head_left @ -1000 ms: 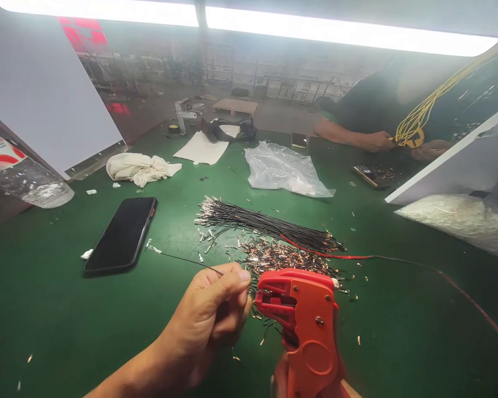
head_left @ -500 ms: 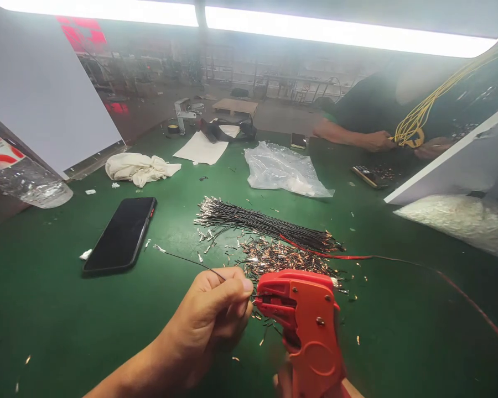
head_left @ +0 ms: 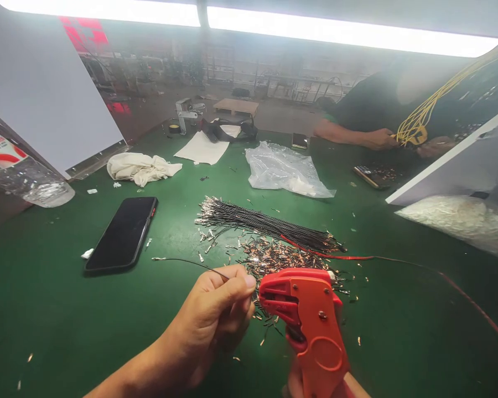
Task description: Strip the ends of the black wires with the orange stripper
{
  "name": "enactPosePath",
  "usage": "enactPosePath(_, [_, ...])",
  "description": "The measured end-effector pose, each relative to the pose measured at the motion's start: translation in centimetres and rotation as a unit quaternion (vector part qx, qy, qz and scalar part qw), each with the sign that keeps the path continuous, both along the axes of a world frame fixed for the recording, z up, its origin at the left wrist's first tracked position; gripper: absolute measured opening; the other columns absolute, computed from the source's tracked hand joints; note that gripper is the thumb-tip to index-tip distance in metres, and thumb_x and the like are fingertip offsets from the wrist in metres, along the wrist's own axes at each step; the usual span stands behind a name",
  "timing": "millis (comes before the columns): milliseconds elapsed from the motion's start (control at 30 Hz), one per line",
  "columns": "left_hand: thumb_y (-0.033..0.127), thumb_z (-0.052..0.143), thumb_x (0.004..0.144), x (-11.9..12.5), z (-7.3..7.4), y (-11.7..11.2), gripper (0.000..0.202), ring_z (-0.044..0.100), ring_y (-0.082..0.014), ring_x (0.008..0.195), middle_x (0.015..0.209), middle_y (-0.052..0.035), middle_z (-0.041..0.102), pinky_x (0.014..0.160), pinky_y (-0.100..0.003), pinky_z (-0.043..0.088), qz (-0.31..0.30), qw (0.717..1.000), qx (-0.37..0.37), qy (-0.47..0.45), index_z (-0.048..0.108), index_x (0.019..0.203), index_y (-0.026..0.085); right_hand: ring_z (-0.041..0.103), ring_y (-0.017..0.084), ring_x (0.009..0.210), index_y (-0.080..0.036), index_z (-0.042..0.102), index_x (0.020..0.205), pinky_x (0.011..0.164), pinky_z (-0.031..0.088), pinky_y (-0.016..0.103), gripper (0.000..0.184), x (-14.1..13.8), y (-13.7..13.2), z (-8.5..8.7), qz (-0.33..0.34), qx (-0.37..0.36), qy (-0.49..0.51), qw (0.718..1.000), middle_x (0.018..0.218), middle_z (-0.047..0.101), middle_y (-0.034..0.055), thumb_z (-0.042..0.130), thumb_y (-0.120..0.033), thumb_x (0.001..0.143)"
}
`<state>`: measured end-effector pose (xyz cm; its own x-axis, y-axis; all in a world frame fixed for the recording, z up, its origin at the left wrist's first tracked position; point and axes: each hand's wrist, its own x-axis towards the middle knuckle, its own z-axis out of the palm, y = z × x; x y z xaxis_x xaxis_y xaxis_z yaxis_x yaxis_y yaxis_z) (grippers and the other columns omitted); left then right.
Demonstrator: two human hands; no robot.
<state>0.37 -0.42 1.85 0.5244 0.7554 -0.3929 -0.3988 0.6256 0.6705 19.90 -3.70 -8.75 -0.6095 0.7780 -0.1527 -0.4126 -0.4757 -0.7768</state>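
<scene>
Head view: we find the left hand [head_left: 222,309] pinching a thin black wire [head_left: 180,260] between thumb and forefinger, its metal terminal [head_left: 159,258] pointing left over the bench [head_left: 108,315]. The right hand [head_left: 296,378], mostly hidden, is wrapped around a red wire stripper [head_left: 319,326], nose just beside the left thumb. We cannot tell whether the wire enters it. We judge that a pinch too near the nose could nip a fingertip. Against half a second earlier, the terminal sits lower and the stripper's handle farther right.
</scene>
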Motion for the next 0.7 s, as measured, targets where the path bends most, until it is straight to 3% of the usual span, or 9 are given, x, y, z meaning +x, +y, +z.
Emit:
enactPosePath(333, [0.050,0.075,0.077,0.1,-0.3,-0.3,0.045,0.017,-0.0033,0.036,0.039,0.0104,0.031,0.037,-0.018,0.012,0.007,0.999,0.009,0.040,0.049,0.057,0.019,0.070,0.021,0.092,-0.017,0.063,0.119,0.076,0.062,0.039,0.026,0.8,-1.7,2.1,-0.037,-0.004,0.012,0.999,0.116,0.069,0.0078,0.063,-0.031,0.097])
enactPosePath(533, [0.052,0.076,0.073,0.1,-0.3,-0.2,0.047,0.017,-0.0026,0.035,0.038,0.0103,0.029,0.036,-0.018,0.011,0.011,0.999,0.014,0.038,0.050,0.053,0.018,0.069,0.022,0.092,-0.017,0.062,0.121,0.078,0.060,0.041,0.030,-1.4,-1.4,0.2,-0.084,-0.008,0.033,0.996,0.116,0.068,0.0080,0.061,-0.036,0.097])
enactPosePath(700, [0.051,0.071,0.079,0.1,-0.2,-0.5,0.045,0.014,-0.0027,0.033,0.035,0.0109,0.026,0.035,-0.017,0.012,0.004,1.000,-0.008,0.006,0.052,0.054,0.018,0.068,0.019,0.081,-0.018,0.062,0.115,0.070,0.058,0.035,0.043,-3.2,-1.1,-1.1,-0.128,0.004,0.046,0.991,0.104,0.070,0.0055,0.052,-0.056,0.097])
